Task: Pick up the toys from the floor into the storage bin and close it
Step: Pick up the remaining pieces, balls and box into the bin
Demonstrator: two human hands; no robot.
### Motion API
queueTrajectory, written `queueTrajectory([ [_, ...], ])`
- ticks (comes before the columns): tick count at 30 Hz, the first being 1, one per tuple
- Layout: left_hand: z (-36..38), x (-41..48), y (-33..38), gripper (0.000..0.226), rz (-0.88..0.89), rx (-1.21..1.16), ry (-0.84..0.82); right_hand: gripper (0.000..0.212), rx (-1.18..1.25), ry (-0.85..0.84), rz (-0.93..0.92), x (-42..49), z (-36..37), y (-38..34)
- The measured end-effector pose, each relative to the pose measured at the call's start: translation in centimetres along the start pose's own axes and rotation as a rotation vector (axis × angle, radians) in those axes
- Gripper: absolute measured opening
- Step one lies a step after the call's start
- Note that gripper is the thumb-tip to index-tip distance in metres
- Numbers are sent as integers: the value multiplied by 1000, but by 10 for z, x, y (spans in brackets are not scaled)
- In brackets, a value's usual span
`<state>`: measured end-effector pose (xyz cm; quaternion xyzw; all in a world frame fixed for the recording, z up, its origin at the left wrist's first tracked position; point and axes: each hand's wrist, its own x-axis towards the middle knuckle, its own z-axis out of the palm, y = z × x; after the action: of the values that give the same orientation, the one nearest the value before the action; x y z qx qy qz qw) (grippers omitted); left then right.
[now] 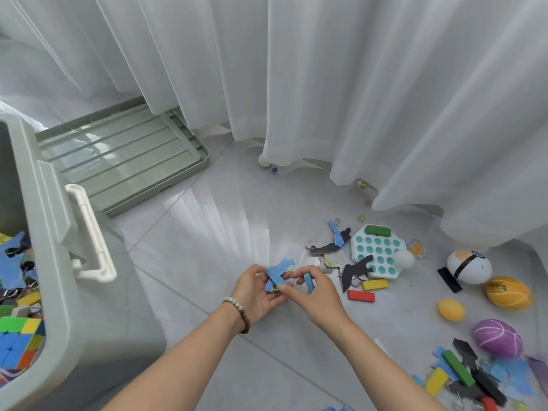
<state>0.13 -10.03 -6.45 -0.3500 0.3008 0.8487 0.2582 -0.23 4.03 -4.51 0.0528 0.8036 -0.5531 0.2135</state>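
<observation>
Left hand: fingers curled round blue puzzle pieces, crossed flat, long axes slanting up-right and up-left. Right hand: pinches blue block, long axis near upright. Both held above floor, likely bundling into one handful for one trip. Storage bin open at left, part filled. Lid lies flat beyond it. Scattered toys remain at right.

The pale green plastic storage bin is cut by the left edge, and a white curtain covers part of its ribbed lid.
</observation>
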Motion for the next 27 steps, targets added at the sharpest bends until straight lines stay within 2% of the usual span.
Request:
queueTrajectory([
  [3,10,4,-9,38,1,19,11,21,47,-5,-50,-3,-13,-11],
  [7,23,8,-19,43,-24,52,0,28,121,-115,-75,-3,-28,-19],
  [10,32,7,-22,46,-15,78,52,20,137,97,-116,-1,-55,-9],
  [12,32,7,-24,44,8,119,96,17,61,214,-43,0,-71,11],
  [14,30,6,-26,43,19,155,113,11,-87,179,81,-1,-76,36],
  [16,27,6,-28,39,28,214,127,22,-215,107,169,-6,-67,59],
  [17,26,6,-30,37,35,236,133,26,-270,102,169,-9,-61,66],
  [21,20,5,-39,32,34,199,179,19,-420,177,117,-20,-44,72],
  [23,18,6,-43,34,16,156,190,18,-332,212,157,-19,-43,71],
  [25,19,7,-46,41,-7,112,173,14,-56,251,194,-16,-46,63],
  [27,23,8,-49,52,-33,95,126,15,163,190,164,-16,-49,51],
])
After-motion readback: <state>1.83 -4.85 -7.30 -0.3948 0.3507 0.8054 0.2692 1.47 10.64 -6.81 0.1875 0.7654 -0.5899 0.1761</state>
